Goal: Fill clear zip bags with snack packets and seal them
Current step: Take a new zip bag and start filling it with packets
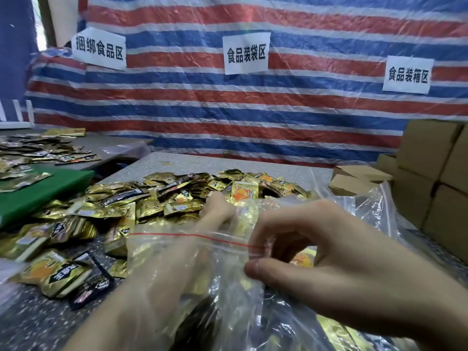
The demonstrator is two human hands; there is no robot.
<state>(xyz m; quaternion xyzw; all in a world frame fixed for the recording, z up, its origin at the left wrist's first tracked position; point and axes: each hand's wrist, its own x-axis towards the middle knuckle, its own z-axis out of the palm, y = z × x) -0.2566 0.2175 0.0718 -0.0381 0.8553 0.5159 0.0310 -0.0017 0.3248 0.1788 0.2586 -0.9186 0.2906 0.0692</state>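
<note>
Right hand (pixel 329 262) has the zip bag (pixel 222 269) by the right end of its mouth, with thumb and fingertips pinching the plastic right at the red zip strip (pixel 177 235). That strip runs left to right across the view, so the mouth faces away from the person, toward the pile.

Left hand (pixel 217 210) is just past the mouth, down on the near edge of the snack packets (pixel 157 198). Its fingers look curled, but it's blurry and I honestly can't tell if it's got one. The forearm shows through the plastic, and I can't say whether it's inside the bag or under it.

The pile sits straight ahead of the bag opening, mid worktop (pixel 228 163), and the left hand is clearly the nearer one, so I'd guess it feeds while the right keeps the mouth up.

Counts: one bag in hand, with a few gold and dark packets already in it and not sealed yet. Loose packets are way too many to count. There's a heap of spare bags (pixel 372 206) toward the right edge, number unclear, and cardboard boxes (pixel 430 153) stacked beyond.
</note>
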